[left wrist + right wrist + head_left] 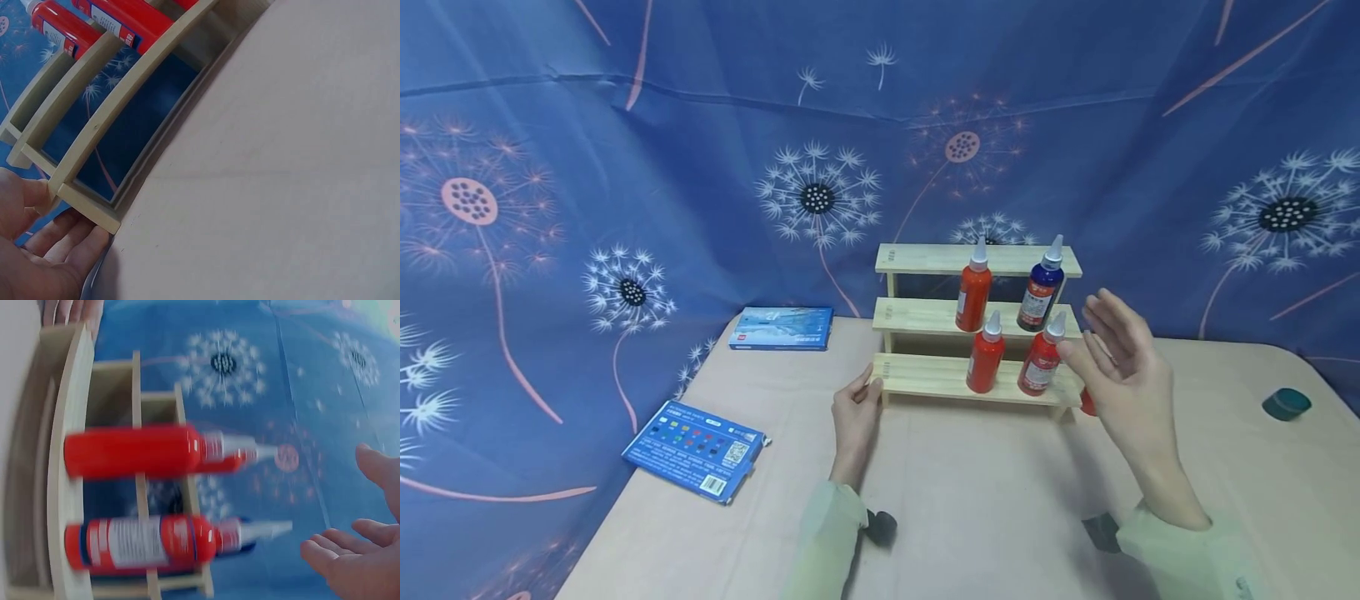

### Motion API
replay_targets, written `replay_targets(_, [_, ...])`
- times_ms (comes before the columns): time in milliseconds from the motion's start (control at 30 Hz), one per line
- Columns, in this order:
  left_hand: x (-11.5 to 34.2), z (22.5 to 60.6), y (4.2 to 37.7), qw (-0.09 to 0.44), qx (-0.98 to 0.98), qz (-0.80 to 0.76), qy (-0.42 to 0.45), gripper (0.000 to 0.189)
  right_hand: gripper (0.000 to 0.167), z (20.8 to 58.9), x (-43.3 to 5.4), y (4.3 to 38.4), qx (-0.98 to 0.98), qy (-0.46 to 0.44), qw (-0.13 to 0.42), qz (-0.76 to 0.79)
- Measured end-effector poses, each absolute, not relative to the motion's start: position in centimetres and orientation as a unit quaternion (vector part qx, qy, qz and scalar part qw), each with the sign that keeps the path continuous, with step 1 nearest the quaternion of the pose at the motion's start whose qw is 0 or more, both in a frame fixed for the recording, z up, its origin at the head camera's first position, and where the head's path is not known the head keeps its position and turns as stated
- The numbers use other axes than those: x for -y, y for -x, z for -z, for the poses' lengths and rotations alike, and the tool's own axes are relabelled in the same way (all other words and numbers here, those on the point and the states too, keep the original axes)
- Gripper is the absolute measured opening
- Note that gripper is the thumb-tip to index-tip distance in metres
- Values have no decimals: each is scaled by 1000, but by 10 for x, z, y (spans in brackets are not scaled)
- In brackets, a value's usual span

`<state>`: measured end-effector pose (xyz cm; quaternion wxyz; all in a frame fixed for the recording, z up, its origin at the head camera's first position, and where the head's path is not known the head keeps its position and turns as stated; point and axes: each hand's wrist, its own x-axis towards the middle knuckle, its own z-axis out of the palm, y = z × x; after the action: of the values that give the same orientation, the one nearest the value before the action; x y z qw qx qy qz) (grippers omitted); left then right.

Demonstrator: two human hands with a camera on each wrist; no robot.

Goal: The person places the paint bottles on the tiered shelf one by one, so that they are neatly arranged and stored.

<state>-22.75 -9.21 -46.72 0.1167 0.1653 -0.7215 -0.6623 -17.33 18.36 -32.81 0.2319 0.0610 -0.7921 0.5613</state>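
Note:
A three-tier wooden display rack (917, 373) stands on the table. My left hand (855, 421) grips the left end of its lowest tier, the thumb and fingers around the wood in the left wrist view. On the lowest tier stand a red paint bottle (985, 360) and a second red paint bottle (1039, 367) with its label showing. The middle tier carries an orange-red bottle (973, 292) and a dark blue bottle (1036, 293). My right hand (1123, 375) is raised beside the rack's right end, fingers apart and holding nothing. Behind it shows a bit of a red object (1087, 403), mostly hidden.
A blue flat box (781, 328) lies at the back left, and another blue box (696, 450) with colour swatches lies nearer on the left. A dark green round object (1287, 404) is at the far right. Blue dandelion-print cloth (715, 167) hangs behind the table.

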Motion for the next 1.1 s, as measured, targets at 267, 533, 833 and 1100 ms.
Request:
replay_targets(267, [93,466,228,105,734,650,-168,35,66,344,-221,175,808,41,249,-532])
replay_targets(533, [93,465,227,101,733,652,-168,35,67,367,-243,180,814,107,230,-523])
replay_targets(833, [93,465,228,98,727,657,-172,35,70,399,-264,188,827,100,189,-520])
replay_targets(1100, [94,465,227,100,723,663,-166,35,75,422,-269,197,849,91,143,-500])
